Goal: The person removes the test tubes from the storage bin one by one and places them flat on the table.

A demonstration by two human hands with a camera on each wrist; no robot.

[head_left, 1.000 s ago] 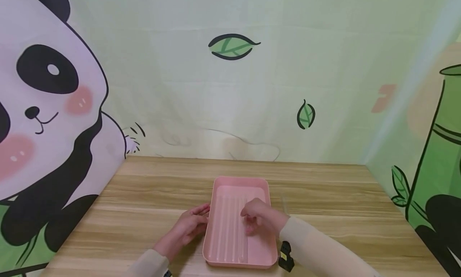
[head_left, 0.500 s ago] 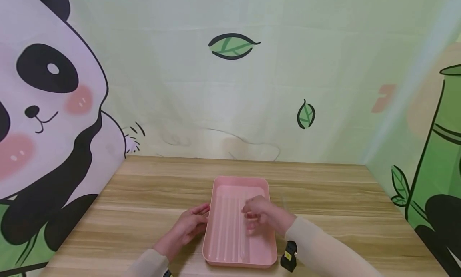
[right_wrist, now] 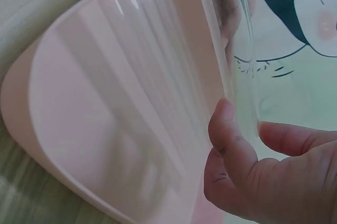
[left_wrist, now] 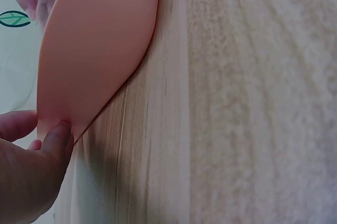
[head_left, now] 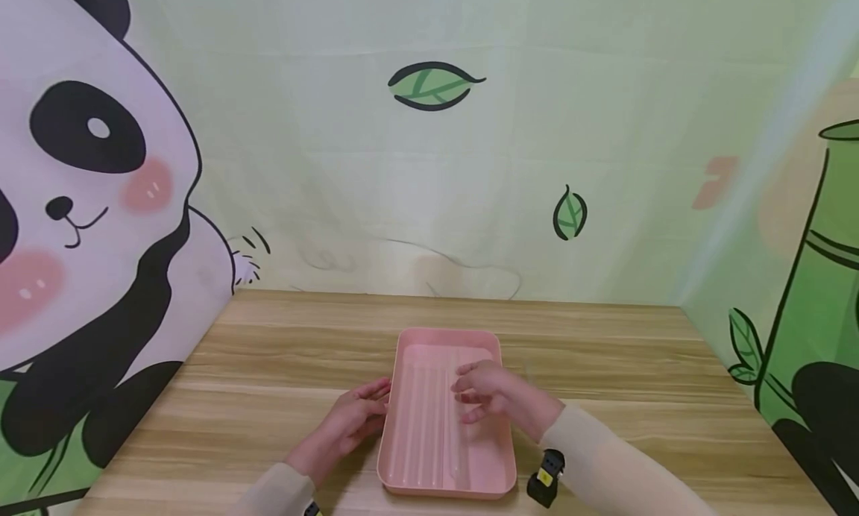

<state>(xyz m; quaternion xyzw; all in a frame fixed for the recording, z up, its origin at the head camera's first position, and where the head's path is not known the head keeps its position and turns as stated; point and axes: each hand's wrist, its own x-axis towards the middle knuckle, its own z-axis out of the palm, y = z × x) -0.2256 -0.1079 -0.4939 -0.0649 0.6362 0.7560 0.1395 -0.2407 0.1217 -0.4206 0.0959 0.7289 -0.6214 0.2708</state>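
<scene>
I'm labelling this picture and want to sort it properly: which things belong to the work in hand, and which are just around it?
Part of the work:
Pink tray
Clear tubes, lying in the tray
Held tube, also clear
Right hand, pinching that tube
Left hand, touching the tray's side

Just around:
Wooden table
Panda-print backdrop
Black wrist device

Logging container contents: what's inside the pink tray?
Clear tubes lie lengthwise, side by side, on the left in the pink tray; another clear tube is pinched in the right hand. In the head view, that hand hides part of the tray's floor; what lies there can't be seen.
</scene>
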